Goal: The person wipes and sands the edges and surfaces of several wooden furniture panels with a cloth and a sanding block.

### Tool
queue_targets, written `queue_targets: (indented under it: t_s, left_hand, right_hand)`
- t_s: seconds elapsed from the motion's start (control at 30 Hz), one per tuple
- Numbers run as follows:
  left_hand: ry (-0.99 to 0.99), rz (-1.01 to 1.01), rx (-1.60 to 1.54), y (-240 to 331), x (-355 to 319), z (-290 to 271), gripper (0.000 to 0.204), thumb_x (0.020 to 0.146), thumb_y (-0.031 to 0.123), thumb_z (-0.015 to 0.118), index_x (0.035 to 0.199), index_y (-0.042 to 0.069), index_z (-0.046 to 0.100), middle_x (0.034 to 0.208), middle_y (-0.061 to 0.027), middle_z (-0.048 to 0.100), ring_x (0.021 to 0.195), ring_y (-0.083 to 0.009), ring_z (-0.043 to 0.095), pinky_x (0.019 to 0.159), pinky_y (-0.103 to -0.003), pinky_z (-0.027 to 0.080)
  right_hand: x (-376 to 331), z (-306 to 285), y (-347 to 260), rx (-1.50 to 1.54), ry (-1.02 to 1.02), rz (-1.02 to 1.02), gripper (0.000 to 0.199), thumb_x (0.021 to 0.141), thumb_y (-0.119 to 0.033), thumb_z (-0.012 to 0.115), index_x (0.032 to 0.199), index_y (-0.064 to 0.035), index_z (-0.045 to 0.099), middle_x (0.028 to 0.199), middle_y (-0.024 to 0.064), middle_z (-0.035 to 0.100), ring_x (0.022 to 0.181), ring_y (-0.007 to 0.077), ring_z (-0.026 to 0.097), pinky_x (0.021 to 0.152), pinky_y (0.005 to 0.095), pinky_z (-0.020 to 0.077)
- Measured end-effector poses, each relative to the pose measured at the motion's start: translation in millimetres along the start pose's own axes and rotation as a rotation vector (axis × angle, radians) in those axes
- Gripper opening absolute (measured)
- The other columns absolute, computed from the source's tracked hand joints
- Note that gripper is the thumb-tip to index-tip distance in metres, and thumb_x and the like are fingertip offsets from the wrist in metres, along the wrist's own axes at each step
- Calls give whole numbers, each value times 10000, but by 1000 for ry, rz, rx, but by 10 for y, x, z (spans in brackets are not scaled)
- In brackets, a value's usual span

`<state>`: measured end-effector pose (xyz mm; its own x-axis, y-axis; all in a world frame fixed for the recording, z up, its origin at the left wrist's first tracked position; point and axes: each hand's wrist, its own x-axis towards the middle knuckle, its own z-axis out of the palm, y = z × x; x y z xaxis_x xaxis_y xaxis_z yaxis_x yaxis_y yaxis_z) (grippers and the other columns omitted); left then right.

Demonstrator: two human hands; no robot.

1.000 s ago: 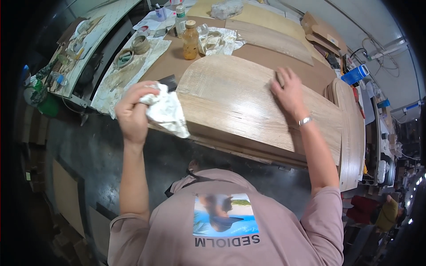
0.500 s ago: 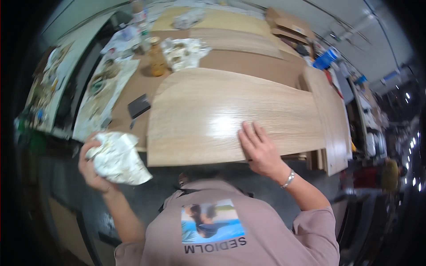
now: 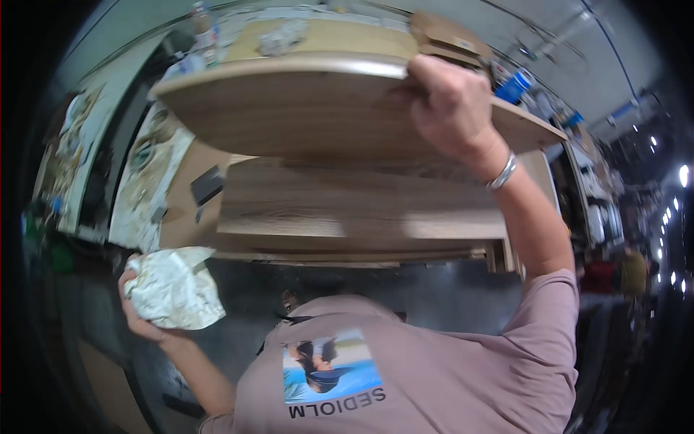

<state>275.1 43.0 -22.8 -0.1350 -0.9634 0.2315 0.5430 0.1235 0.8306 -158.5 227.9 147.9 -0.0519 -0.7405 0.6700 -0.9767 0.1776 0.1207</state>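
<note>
Pale oak-grain wood panel, thin and rectangular point(image 3: 311, 108), tipped up off the stack, near edge raised toward camera, underside facing down. Gripped at its upper right edge by right hand point(image 3: 452, 108), fingers curled over the rim, thumb side below; silver bracelet point(image 3: 504, 172) on that wrist. Panel's far right corner pokes out past the hand.

Directly beneath: second wood-grain panel, same pale oak finish point(image 3: 361, 210), lying flat on the brown workbench point(image 3: 184, 224), w/ more board edges stacked under it at the front. Lifted panel apart from it at the near side; far side hidden, can't tell if touching.

Left hand point(image 3: 148, 318) low at left, well apart from both panels, closed around a crumpled white rag w/ yellowish stains point(image 3: 177, 289). Rag bunched, sticking out above the fist.

On bench left of flat panel: small dark flat scraper-like tool point(image 3: 207, 184), just beside the panel's left end. Further left, stained paper sheets point(image 3: 148, 173) covering the bench surface. Top centre, behind raised panel: crumpled whitish wad point(image 3: 282, 36) on another tan board; bottle point(image 3: 204, 25) near it, blurred. Blue cylindrical item point(image 3: 515, 85) to right, past the hand.

Mauve T-shirt w/ printed picture point(image 3: 405, 369) filling lower frame.
</note>
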Motion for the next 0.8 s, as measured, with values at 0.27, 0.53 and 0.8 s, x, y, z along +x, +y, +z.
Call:
queue_targets:
  t_s: [0.27,0.53,0.8]
  left_hand:
    - [-114,28,-58,-35,-463,-120,374,880,253,443,1107,3,603,1246,-209,575,1169,-378,569,1034,-492,448]
    - [109,-58,-90,-20,-583,92,421,832,180,394,1112,-73,580,1190,-242,609,1108,-348,618,987,-431,489]
    - [-523,303,705,-329,43,1040,454,789,288,702,1155,37,602,1327,-174,544,1222,-312,540,1046,-425,419]
  right_hand:
    - [378,764,456,140,-495,329,400,860,-405,625,867,-10,686,792,238,671,814,395,653,747,471,499]
    - [7,1677,759,326,-606,353,505,858,-472,645,767,23,683,714,251,638,686,386,624,664,457,471]
    - [-465,1847,138,66,-628,338,534,915,-519,577,1105,-23,633,1030,185,677,947,383,643,839,470,507]
